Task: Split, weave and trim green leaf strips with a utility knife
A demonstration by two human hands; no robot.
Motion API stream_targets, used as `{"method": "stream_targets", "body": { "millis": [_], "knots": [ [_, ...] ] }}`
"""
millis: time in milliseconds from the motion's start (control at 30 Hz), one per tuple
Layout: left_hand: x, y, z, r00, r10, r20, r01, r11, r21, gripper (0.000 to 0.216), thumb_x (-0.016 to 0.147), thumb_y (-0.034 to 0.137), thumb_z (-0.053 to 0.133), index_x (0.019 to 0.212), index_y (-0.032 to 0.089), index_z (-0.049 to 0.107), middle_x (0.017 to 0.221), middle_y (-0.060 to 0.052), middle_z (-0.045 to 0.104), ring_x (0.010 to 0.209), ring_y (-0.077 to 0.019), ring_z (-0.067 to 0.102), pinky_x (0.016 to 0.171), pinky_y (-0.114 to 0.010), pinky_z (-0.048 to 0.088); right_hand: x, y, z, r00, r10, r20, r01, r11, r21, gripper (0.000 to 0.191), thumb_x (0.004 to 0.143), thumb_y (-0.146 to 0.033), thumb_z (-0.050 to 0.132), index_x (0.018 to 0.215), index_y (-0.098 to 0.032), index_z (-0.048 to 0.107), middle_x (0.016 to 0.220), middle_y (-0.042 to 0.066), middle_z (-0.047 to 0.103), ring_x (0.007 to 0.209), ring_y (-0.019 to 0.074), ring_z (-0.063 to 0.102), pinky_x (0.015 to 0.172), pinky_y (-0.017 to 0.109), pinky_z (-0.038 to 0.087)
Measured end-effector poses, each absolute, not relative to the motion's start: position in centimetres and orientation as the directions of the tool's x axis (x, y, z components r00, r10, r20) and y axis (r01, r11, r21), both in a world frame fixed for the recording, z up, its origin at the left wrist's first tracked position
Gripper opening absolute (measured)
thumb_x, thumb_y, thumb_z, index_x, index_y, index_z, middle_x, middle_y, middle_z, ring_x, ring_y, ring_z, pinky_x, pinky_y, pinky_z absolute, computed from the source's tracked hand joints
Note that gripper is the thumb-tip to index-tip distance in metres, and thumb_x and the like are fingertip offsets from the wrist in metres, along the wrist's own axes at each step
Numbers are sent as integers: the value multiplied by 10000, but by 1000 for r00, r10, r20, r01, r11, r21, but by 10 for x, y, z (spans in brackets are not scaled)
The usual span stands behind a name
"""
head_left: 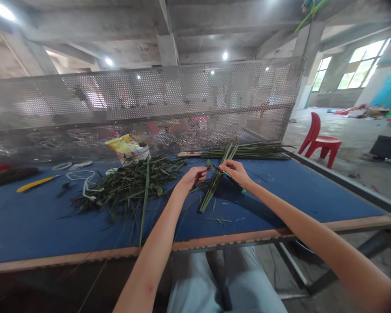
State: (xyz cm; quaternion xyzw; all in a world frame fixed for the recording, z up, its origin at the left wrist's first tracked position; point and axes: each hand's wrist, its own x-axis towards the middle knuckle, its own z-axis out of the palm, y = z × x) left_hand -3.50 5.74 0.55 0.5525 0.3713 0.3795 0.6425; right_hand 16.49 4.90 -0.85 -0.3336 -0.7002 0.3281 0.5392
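My left hand [195, 177] is closed in a pinch on a small folded piece of green leaf [209, 164], held just above the table. Close on its right, my right hand [236, 171] is closed too. A thin dark thing with a bright green end [243, 191] sticks out below its fingers; its kind cannot be made out. Under and between the hands lies a bundle of long green leaf strips [211, 191], slanting away from me. Left of my left hand spreads a pile of cut leaf pieces [127, 184], with one long leaf strip [144, 204] across it.
The blue table [296, 187] meets a perforated metal screen [182, 95] at the back. More long leaves [254, 151] lie along it. A tub with yellow packets [133, 150], white cord [86, 184] and a yellow-handled cutter [35, 184] are leftward. A red chair [322, 141] stands right.
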Motion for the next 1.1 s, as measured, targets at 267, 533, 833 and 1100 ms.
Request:
{"method": "stream_targets", "body": {
  "millis": [267,533,833,1100],
  "knots": [
    [-34,53,8,440,897,-44,-76,87,993,170,771,253,557,792,94,614,507,52,335,397,-54,323,394,-200,213,163,47,-8,-191,812,551,142,579,-803,282,752,-411,594,625,-166,539,625,-17,510,590,106,444,589,237,373],
    [-25,54,5,443,896,-9,4,8,1000,178,731,270,615,674,113,553,502,42,385,400,-44,316,405,-201,205,165,53,-12,-262,790,555,193,606,-772,302,743,-444,601,633,-164,572,650,5,560,626,126,489,609,249,402],
    [-14,41,5,480,876,42,100,-102,990,218,753,308,596,659,132,508,531,36,410,412,-37,332,430,-203,213,167,56,-16,-262,797,544,224,598,-769,321,739,-470,616,646,-164,601,651,16,594,605,131,507,600,262,400],
    [-8,42,2,374,927,38,122,-89,988,330,831,396,478,612,149,477,454,25,426,374,-63,344,420,-214,252,167,63,-21,-282,809,516,226,579,-783,380,693,-524,649,609,-163,566,601,-9,540,549,108,449,546,248,361]
  ]
}}
